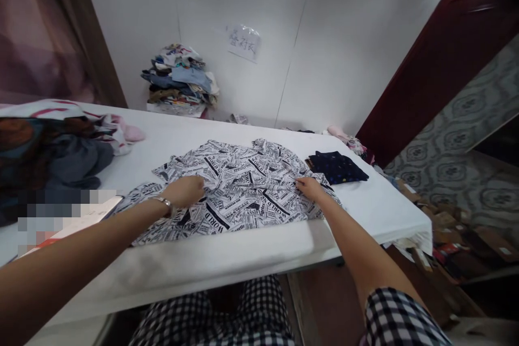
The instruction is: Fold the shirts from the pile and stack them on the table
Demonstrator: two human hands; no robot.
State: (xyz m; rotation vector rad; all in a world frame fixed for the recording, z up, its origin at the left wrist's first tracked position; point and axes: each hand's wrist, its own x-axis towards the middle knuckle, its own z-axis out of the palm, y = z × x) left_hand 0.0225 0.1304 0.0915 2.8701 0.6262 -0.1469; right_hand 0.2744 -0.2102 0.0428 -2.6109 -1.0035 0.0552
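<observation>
A white shirt [243,189] with a black newspaper print lies spread across the white-covered table [377,216] in front of me. My left hand [190,191], a bracelet at its wrist, is closed on the cloth left of the shirt's middle. Over on the right side, my right hand [308,188] pinches the fabric between thumb and fingers. The fingertips of both hands are partly hidden. Just beyond my right hand lies a folded dark navy garment [339,166] with small coloured spots.
Loose dark and white clothes [73,140] are heaped at the table's left end. A tall clothes stack [180,78] stands at the back against the wall, near a paper sign [243,43]. Pinkish cloth [344,138] hangs by the far right edge. Boxes [450,227] crowd the right.
</observation>
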